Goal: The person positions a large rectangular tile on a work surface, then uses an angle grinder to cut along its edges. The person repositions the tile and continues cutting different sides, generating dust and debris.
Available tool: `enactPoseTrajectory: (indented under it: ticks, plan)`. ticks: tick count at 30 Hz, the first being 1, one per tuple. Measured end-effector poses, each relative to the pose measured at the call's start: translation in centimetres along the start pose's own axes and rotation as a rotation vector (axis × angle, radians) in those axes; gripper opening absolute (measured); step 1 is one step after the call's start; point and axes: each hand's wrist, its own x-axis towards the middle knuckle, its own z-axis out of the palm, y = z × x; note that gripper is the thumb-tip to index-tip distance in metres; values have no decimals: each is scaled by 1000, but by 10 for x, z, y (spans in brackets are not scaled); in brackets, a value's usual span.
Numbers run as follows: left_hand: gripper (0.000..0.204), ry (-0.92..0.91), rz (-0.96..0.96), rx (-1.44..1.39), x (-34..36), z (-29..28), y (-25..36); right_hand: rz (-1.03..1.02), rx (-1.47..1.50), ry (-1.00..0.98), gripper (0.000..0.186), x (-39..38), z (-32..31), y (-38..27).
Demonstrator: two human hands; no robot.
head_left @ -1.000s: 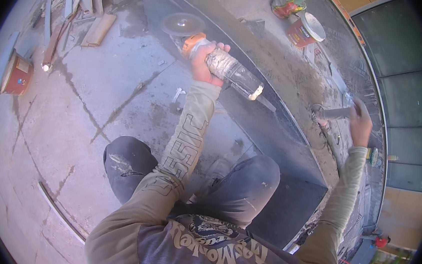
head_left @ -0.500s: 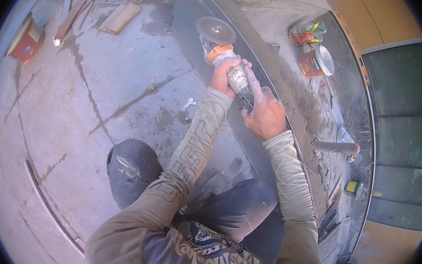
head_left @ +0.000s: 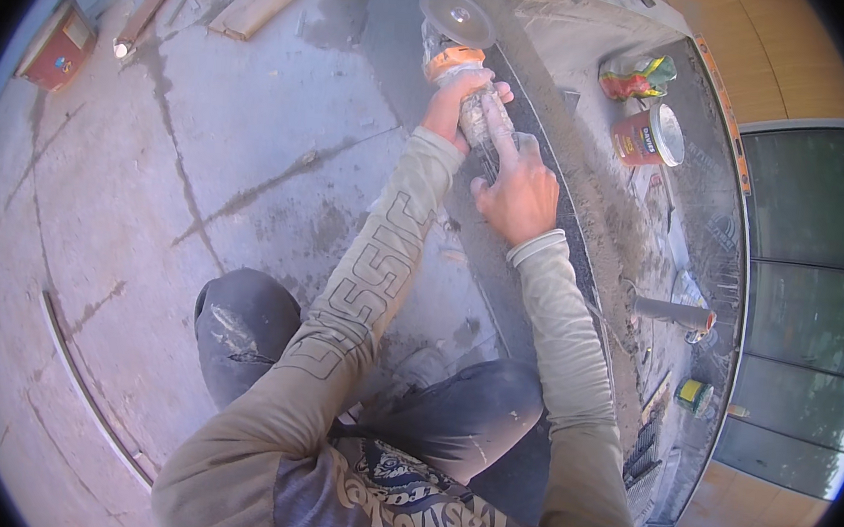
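Both hands are wrapped around a dusty angle grinder [head_left: 474,123] with an orange head and a round disc [head_left: 457,19] at its far end. My left hand [head_left: 450,105] grips the body just behind the orange head. Nearer to me, my right hand [head_left: 520,194] closes on the rear of the body, its index finger stretched along the top. The disc is over the far part of a dark stone slab [head_left: 526,112] with a long edge. Whether the disc touches the slab I cannot tell.
Dusty concrete [head_left: 272,140] with dark cracks spreads to the left, with a red-brown bucket [head_left: 59,49] and boards [head_left: 254,8] at the far left. Right of the slab are another bucket [head_left: 644,137], a colourful bag [head_left: 639,80], a pipe [head_left: 674,313] and a small yellow-green can [head_left: 693,397].
The grinder and both hands have moved a little farther away along the slab, and the right hand slightly left. The whole view has shifted somewhat. Both hands keep their hold.
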Motion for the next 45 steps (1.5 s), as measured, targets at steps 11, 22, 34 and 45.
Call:
enactPoseTrajectory:
  ticks: [11,22,34,45]
  plan:
    - [40,-1,4,32,21,-19,-5,39,50,-38,103,12,11,3]
    - [47,-20,-18,-9,16,-18,-11,38,74,-31,102,5,9,7]
    - [44,-38,-5,9,24,-17,-7,55,55,-57,101,10,5,6]
    - [45,-48,-26,-19,12,-19,-21,44,43,-43,103,-7,7,13]
